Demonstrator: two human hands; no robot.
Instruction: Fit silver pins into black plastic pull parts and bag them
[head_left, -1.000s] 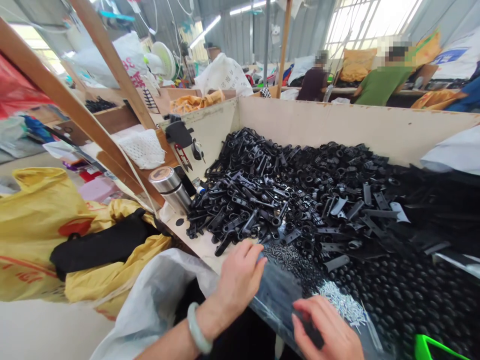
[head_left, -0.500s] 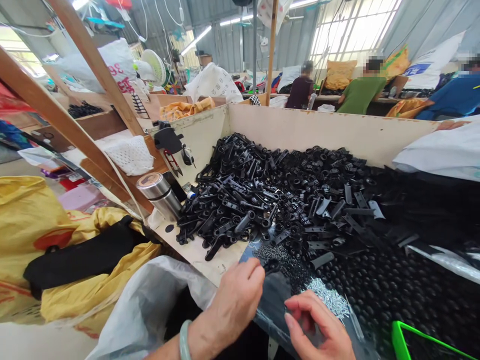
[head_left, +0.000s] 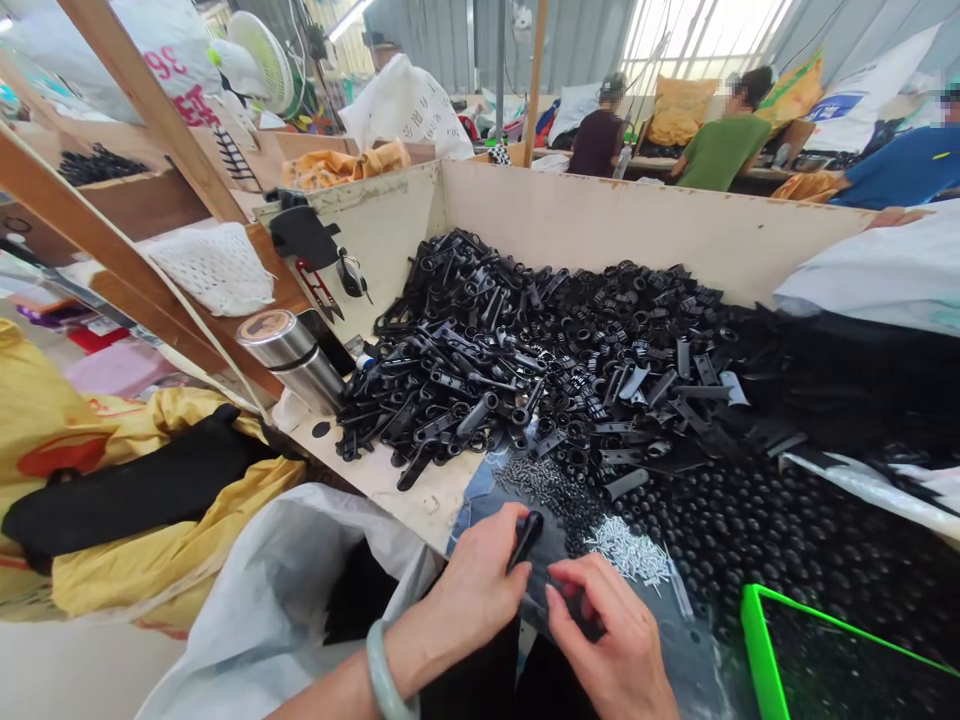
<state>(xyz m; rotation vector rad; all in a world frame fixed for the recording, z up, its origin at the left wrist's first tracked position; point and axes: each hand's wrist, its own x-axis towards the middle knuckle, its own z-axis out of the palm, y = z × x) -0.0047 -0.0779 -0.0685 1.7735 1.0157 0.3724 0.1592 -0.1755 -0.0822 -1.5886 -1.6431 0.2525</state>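
My left hand [head_left: 484,570], with a pale bangle at the wrist, grips a small black plastic part [head_left: 527,540] between thumb and fingers. Just to its right, my right hand [head_left: 611,625] has its thumb and index fingertip pinched together; whatever they hold is too small to make out. The two hands are close but apart, over the dark sheet [head_left: 551,580] at the bench's front edge. Beyond them lie small dark screws [head_left: 536,480] and a pile of silvery pins [head_left: 630,550]. A large heap of black plastic parts [head_left: 465,370] covers the bench behind.
A steel flask [head_left: 289,350] stands at the left beside a phone [head_left: 328,340]. Round black pieces [head_left: 727,520] spread at the right, near a green-rimmed tray [head_left: 761,650]. A white sack [head_left: 262,590] hangs open at the front left. People [head_left: 724,140] are at the far benches.
The view has tilted down and shifted right. My left hand has turned, and a black part now shows in its grip. My right hand has closed its thumb and index finger and come nearer the left.
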